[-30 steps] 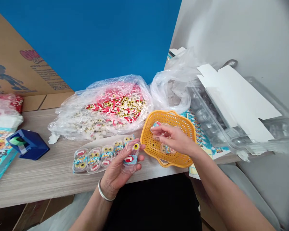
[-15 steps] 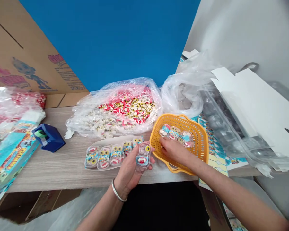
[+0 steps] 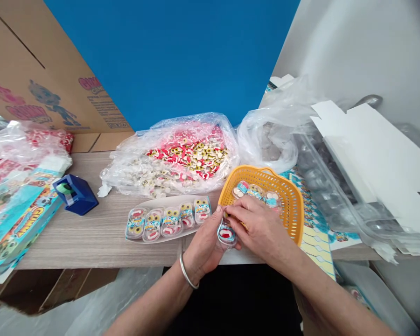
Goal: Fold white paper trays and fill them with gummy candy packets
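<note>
My left hand [image 3: 205, 245] is closed around a small clear plastic candy container [image 3: 227, 233] with a blue label and a red-and-white lips gummy inside. Over the container's upper end, my right hand [image 3: 257, 224] has its fingers pinched together; what they hold, if anything, is hidden. Both hands are at the near left rim of a yellow plastic basket [image 3: 296, 212], where several similar packs [image 3: 272, 200] lie. Left of my hands, a white display box [image 3: 149, 204] holds a row of filled packs [image 3: 172, 221].
Behind the hands lies a clear bag [image 3: 192, 156] of loose eye and lips gummies. A blue tape dispenser [image 3: 79, 193] stands at left near a printed carton [image 3: 31, 217]. Clear plastic trays [image 3: 336, 186] and white card [image 3: 371, 144] crowd the right. A large cardboard box [image 3: 56, 93] stands back left.
My right hand left the basket and moved left to the container in my left hand, its fingers now on the container's top. The view has shifted, so the table things appear farther right.
</note>
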Demonstrator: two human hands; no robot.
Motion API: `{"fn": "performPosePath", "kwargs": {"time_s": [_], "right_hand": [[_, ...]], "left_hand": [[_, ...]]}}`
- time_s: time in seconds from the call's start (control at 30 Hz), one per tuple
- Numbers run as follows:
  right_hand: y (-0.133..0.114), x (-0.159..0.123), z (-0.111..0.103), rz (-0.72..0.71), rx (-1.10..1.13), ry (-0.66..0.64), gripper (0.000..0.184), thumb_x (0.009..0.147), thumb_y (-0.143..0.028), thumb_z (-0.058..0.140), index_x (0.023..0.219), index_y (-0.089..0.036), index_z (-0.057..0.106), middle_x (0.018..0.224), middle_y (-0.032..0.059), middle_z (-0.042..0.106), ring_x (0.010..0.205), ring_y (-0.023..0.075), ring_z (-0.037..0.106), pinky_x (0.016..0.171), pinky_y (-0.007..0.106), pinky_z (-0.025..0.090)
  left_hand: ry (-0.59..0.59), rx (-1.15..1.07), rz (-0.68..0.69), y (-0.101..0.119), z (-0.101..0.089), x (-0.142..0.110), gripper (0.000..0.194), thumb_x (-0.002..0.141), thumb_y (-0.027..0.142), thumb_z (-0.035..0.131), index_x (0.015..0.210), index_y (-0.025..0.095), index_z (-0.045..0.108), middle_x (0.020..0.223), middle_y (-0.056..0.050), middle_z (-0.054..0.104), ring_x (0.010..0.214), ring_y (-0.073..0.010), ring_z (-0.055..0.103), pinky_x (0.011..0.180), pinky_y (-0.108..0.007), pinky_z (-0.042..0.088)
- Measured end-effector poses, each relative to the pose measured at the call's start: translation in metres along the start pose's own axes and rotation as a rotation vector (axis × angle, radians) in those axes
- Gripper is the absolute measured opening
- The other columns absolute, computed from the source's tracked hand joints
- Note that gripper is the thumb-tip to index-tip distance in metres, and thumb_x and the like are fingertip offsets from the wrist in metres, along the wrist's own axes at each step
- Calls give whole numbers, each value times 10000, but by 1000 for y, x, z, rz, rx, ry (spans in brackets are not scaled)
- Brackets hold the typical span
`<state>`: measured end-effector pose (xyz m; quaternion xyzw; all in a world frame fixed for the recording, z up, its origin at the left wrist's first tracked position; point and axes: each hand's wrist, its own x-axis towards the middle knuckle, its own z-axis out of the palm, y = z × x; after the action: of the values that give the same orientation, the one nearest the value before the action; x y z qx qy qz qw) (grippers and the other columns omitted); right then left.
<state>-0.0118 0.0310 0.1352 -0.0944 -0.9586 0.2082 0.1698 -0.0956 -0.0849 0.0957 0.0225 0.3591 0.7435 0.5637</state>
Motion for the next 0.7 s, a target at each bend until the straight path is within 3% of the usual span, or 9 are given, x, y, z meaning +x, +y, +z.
{"fn": "performPosePath", "kwargs": {"time_s": [0.17, 0.27, 0.37, 0.47, 0.57, 0.7], "right_hand": [[-1, -7, -8, 79, 146, 21, 205, 920, -179, 590, 1099, -228, 678, 1055, 71, 688, 981, 230, 644, 873, 368, 508], [-1, -14, -11, 306, 268, 112, 115, 918, -226, 583, 986, -219, 676, 914, 40, 706, 799, 186, 654, 741, 316, 508], [-3, -23, -4, 521, 435, 58, 147, 913, -323, 595, 833, -214, 652, 719, 2, 673, 617, 153, 596, 592, 277, 455], [-8, -28, 10, 584, 614, -29, 214, 885, -367, 606, 737, -212, 616, 632, -21, 614, 560, 136, 538, 538, 258, 411], [-8, -29, 18, 639, 687, 15, 252, 857, -383, 610, 677, -210, 577, 609, -23, 585, 553, 131, 514, 532, 252, 404], [5, -33, 9, 681, 599, 93, 234, 852, -389, 591, 706, -207, 602, 646, -2, 635, 569, 144, 553, 554, 263, 426]], "left_hand": [[-9, -52, -13, 1, 1, -2, 401, 895, 495, 702, 1029, 118, 687, 866, -83, 732, 763, -204, 713, 702, -314, 587], [8, -118, -12, 3, 1, -2, 367, 935, 464, 655, 1084, 130, 685, 990, -105, 740, 865, -220, 720, 789, -343, 585], [55, -163, 43, 3, 2, -1, 338, 951, 437, 637, 1092, 134, 690, 1014, -112, 744, 946, -238, 716, 881, -369, 563], [63, -167, 78, 1, 5, 1, 361, 965, 449, 609, 1052, 113, 709, 983, -120, 748, 994, -252, 708, 944, -375, 538], [49, -184, 73, 0, 6, 2, 391, 980, 459, 577, 1053, 101, 717, 991, -126, 746, 1010, -249, 702, 973, -368, 524], [93, -170, 39, 6, -3, -3, 276, 964, 332, 613, 1084, 108, 719, 1064, -133, 741, 1040, -250, 697, 992, -378, 519]]}}
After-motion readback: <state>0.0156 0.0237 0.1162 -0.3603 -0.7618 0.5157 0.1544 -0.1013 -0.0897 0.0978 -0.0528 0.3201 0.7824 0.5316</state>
